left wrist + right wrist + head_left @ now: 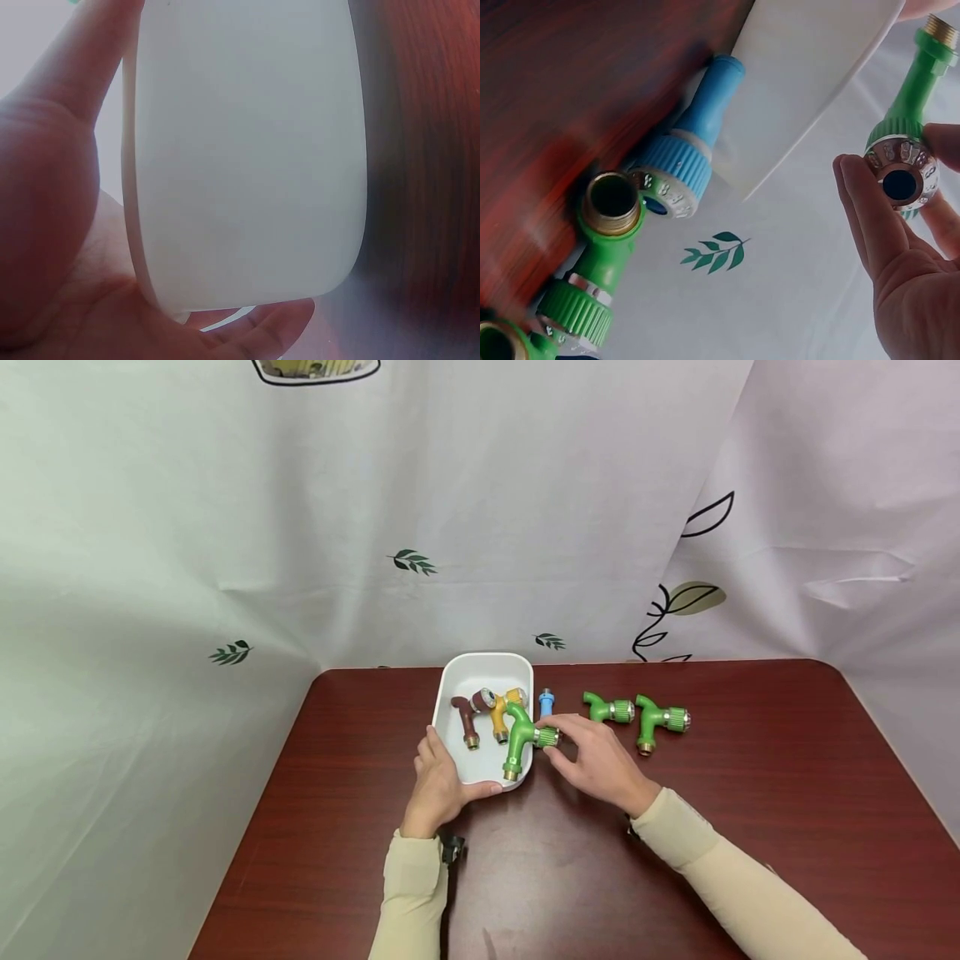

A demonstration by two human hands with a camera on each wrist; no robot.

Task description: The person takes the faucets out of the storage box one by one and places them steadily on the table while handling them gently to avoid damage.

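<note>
A white plastic tray (476,767) holds a maroon tap (467,720) and a yellow tap (499,723). My left hand (435,783) grips the tray at its near left corner, thumb along the near edge and fingers along the left side. In the left wrist view the tray's outer wall (247,150) fills the middle. Over the tray's right part, my right hand (600,762) pinches a green tap (517,742) by its ribbed knob, its brass threaded end pointing toward me. The right wrist view shows the knob's silver cap (904,171) between thumb and fingers.
Just right of the tray lies a blue tap (547,702), partly hidden by my right hand. Farther right are two more green taps, one (600,708) beside the other (652,718). A printed white cloth (487,527) hangs behind the dark red table (337,827).
</note>
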